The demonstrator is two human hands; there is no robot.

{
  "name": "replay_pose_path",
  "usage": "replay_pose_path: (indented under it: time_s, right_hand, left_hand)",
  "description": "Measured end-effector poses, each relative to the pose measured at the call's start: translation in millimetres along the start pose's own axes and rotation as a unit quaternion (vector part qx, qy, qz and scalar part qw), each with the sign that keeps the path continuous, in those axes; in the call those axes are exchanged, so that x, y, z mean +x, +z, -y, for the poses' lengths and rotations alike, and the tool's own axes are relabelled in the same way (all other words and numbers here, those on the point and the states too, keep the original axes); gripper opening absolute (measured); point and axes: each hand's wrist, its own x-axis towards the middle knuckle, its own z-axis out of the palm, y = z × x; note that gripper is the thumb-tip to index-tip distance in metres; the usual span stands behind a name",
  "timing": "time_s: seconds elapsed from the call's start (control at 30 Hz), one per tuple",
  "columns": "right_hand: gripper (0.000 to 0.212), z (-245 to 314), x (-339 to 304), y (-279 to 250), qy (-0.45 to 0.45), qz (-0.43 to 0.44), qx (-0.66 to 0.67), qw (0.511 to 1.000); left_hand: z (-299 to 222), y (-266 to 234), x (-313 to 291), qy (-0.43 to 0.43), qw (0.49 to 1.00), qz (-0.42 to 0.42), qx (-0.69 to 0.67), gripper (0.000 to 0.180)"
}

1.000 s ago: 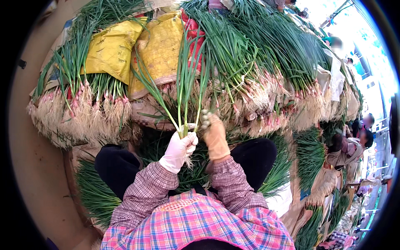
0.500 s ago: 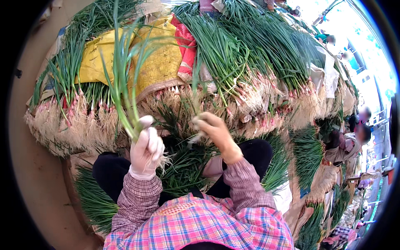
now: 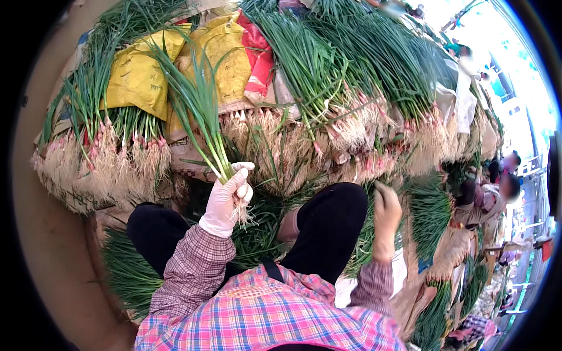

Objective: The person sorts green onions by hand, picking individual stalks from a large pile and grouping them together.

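My left hand (image 3: 227, 202), in a pale glove, is closed around a small bunch of green garlic (image 3: 205, 126). The long green leaves slant up and to the left over the yellow sacks. White bulbs and stringy roots hang below the fingers. Out past my right knee, my right hand (image 3: 387, 219) has its fingers stretched out, with nothing visible in them. It is over the edge of a heap of green garlic (image 3: 364, 248). Loose green leaves (image 3: 257, 228) lie on the ground between my legs.
A long bank of green garlic (image 3: 316, 76) runs across in front, roots toward me. Yellow sacks (image 3: 137, 73) and a red sack (image 3: 257, 64) partly cover it. More bundles (image 3: 430, 216) lie at the right, near a seated person (image 3: 489, 202). Another heap (image 3: 129, 269) is beside my left leg.
My right hand has swung from between my knees out to the right, and the strand at its fingers is no longer visible there. The bunch in my left hand now leans further left.
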Motion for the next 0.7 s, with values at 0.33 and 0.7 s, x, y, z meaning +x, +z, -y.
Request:
replay_pose_path:
  time_s: [0.33, 0.7]
  right_hand:
    - [0.009, 81.5, 77.9, 175.7, -0.186, 0.110, -0.125, 0.968]
    - [0.019, 81.6, 70.4, 17.7, 0.140, -0.117, 0.285, 0.941]
  left_hand:
    - [-2.7, -3.9, -4.9, -0.024, 1.000, 0.017, -0.001, 0.019]
    - [-1.7, 1.7, 1.0, -0.032, 0.999, -0.003, -0.012, 0.018]
